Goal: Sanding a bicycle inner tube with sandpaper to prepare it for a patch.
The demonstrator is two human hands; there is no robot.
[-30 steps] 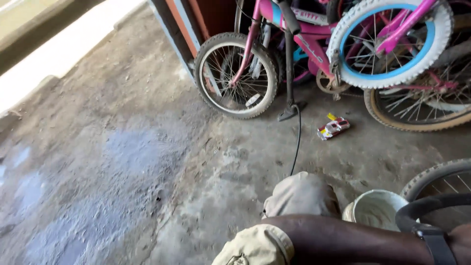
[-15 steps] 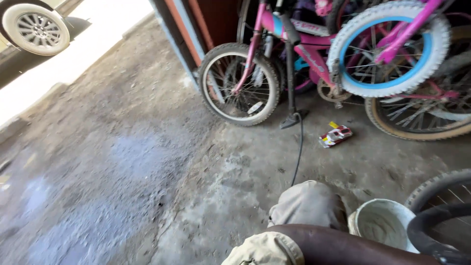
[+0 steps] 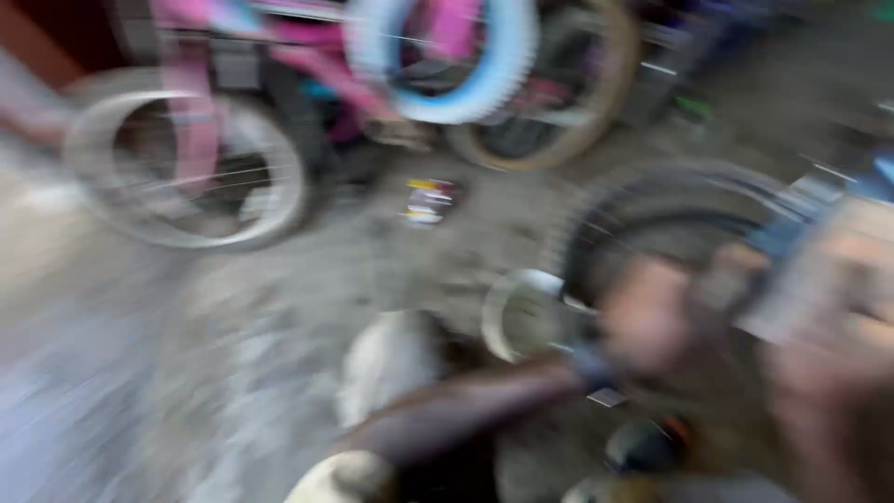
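1. Tyre, dark and round, stands upright at right of centre, its edge toward you.
2. Your left hand lies against its lower rim; too blurred to tell the fingers' state.
3. Your right hand sits lower right, grip unclear.
4. White bucket touches the tyre's left; bare concrete floor opens at lower left.

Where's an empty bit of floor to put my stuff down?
The bare concrete floor at lower left, below the white-tyred wheel, looks free. It is crowded to the right around the white bucket, the dark tyre and the blurred hands.
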